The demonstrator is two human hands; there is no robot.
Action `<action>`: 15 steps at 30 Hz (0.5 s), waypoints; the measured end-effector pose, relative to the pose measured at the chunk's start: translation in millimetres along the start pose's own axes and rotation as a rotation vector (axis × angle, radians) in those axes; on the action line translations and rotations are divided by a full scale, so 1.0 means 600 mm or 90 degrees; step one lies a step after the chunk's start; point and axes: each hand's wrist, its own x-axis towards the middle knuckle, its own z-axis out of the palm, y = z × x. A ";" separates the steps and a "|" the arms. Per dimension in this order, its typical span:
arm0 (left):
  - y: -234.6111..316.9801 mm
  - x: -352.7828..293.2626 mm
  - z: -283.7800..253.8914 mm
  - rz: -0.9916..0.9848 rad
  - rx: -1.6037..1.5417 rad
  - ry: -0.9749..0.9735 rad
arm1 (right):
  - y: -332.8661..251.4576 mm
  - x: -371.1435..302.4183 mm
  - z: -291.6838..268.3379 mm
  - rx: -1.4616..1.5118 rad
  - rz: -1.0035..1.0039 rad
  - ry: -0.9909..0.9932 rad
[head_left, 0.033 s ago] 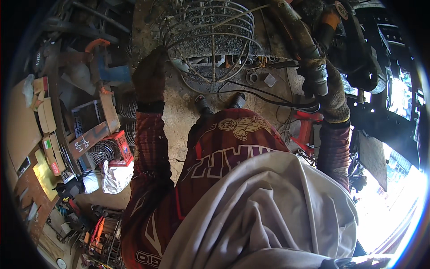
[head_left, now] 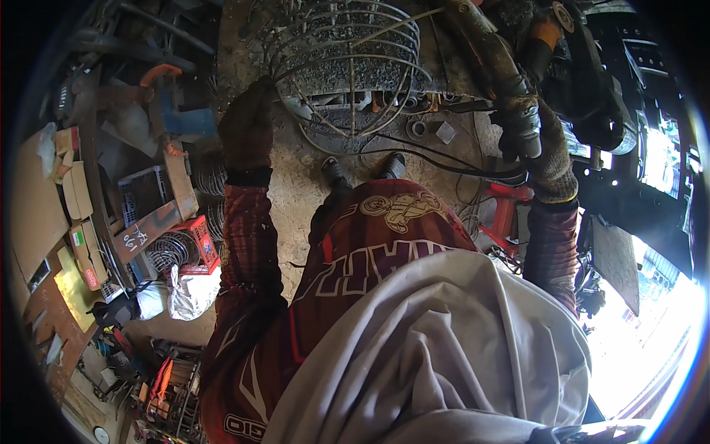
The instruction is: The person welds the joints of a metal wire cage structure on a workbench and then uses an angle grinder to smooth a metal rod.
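A round cage of bent metal wire (head_left: 352, 89) sits at the top middle, on a worktop (head_left: 244, 29) strewn with dark grit. My left hand (head_left: 249, 129), in a dark glove, is closed at the cage's left rim; its fingertips are hard to see in the shade. My right hand (head_left: 553, 159), in a knitted glove, wraps round the worn handle of a welding electrode holder (head_left: 510, 89). From the holder's far end a thin welding rod (head_left: 399, 26) slants left over the cage wires. The handle hides most of the right fingers.
An orange and black angle grinder (head_left: 546, 37) lies right of the holder. Black cables (head_left: 458, 166) run below the worktop toward my right hand. A red stand (head_left: 506, 211) is on the floor. Wire coils (head_left: 168, 251), a red crate (head_left: 201, 244) and cardboard boxes (head_left: 78, 196) crowd the left.
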 end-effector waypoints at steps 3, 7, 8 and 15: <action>-0.004 -0.002 0.003 -0.002 -0.007 0.013 | 0.004 0.002 0.000 0.002 -0.006 0.010; 0.000 0.001 0.003 -0.001 -0.006 0.013 | -0.002 0.002 0.004 0.032 0.008 0.007; 0.000 0.001 0.002 -0.003 -0.004 0.012 | -0.002 0.002 0.006 0.019 -0.002 0.006; 0.003 0.000 0.000 -0.016 0.004 0.007 | -0.016 0.005 0.008 -0.041 0.032 0.009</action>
